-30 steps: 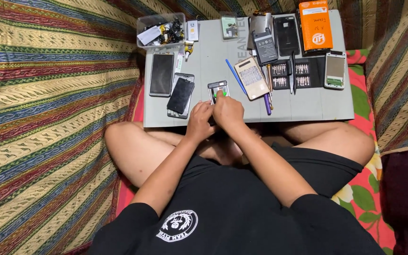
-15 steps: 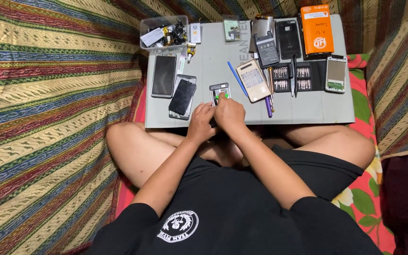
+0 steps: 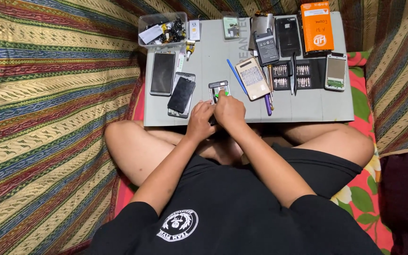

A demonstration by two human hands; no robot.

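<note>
We grip the opened phone frame (image 3: 219, 89) with both our left hand (image 3: 200, 119) and right hand (image 3: 229, 109); a blue pry tool (image 3: 236, 77) lies beside.

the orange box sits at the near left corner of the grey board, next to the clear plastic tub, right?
Not quite. The head view shows the orange box at the far right corner of the grey board; the clear plastic tub is at the far left corner.
</note>
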